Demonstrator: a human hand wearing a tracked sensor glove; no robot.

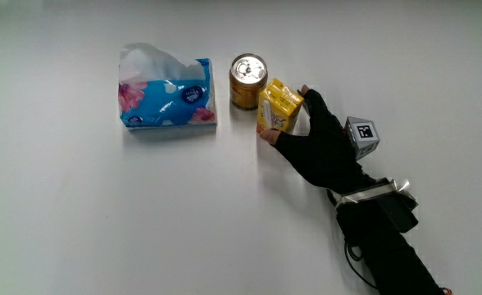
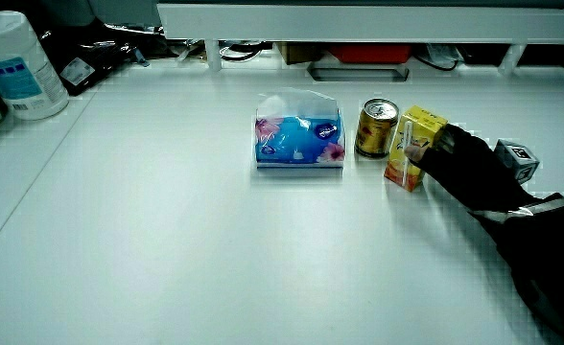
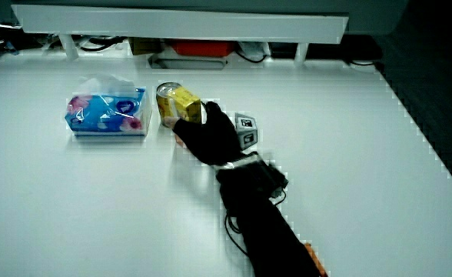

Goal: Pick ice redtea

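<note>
The grasp step is in hand: the hand (image 1: pixel 319 139) is wrapped around the yellow drink carton (image 1: pixel 279 106), taken to be the ice red tea, with a thumb at the carton's nearer end and fingers (image 1: pixel 305 92) over its upper edge. The carton stands on the worktop (image 1: pixel 143 221), just beside a gold can (image 1: pixel 247 80) and possibly touching it; a blue tissue pack (image 1: pixel 167 97) with pink flowers lies next to the can. In both side views the carton (image 2: pixel 412 146) (image 3: pixel 184 104) appears tilted rather than upright, though whether it has left the surface cannot be told. A straight lift is judged to be called for next, drawn clear of the can so that it is not knocked. A round logo is seen on the tissue pack, but no writing can be read on any item.
</note>
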